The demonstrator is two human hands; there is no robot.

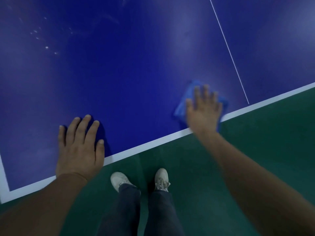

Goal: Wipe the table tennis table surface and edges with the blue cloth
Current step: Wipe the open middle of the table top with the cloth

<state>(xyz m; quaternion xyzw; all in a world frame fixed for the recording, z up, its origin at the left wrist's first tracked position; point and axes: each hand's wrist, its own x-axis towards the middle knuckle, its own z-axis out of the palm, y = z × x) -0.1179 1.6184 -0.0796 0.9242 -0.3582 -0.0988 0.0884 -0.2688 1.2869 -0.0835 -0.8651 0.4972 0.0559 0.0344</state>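
By the table [136, 82] edge, the right hand [203, 109], fingers flat and spread, presses the blue cloth [182, 106], long axis unclear.

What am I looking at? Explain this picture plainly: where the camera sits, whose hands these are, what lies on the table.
No machine here: a person wears one camera on the head, looking down at their own hands. The blue surface is a table tennis table with a white edge line and a thin centre line. The left hand rests flat on it, holding nothing. The right hand presses a blue cloth flat against the surface near the edge. White specks lie farther in, on the left. Below are white shoes on a green floor.
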